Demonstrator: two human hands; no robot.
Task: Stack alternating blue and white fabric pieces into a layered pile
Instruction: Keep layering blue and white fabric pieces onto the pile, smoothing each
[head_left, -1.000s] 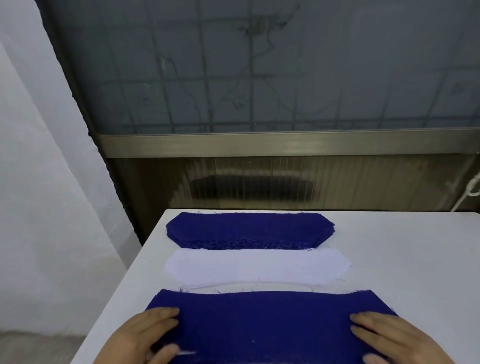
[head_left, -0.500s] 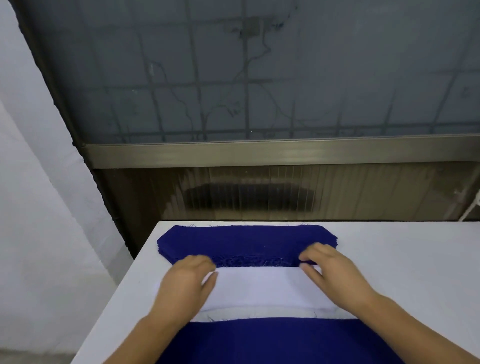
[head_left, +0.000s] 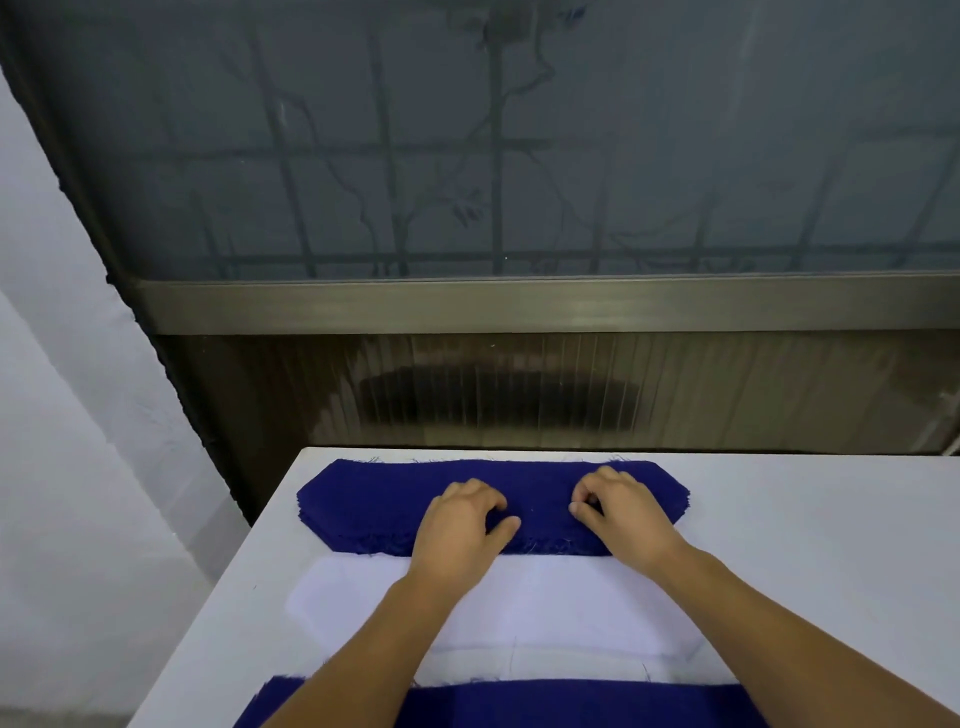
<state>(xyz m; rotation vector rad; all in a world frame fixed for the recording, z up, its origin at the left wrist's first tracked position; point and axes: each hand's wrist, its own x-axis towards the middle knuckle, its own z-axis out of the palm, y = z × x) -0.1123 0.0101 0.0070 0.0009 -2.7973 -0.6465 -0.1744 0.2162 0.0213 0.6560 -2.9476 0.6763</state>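
A white bench (head_left: 810, 545) fills the lower part of the view, its far edge against a wall with a frosted window (head_left: 519, 145) above a metal sill (head_left: 519, 306).

Three lots of fabric lie across the bench in rows. Nearest the person, a blue fabric piece (head_left: 571, 706) runs off the bottom edge of the view. Beyond it lies the white fabric stack (head_left: 545, 608), flat, with clipped corners. Farthest away, close to the bench's far edge, sits the blue fabric stack (head_left: 374, 499), also with clipped corners and a frayed near edge that just meets the white one.

Both forearms reach over the white fabric stack to the blue fabric stack. The left hand (head_left: 462, 525) rests on it with curled fingers, thumb set against the cloth. The right hand (head_left: 621, 512) sits on it too, its fingertips bunched together as if pinching the top layer; whether cloth is truly caught between them cannot be told.
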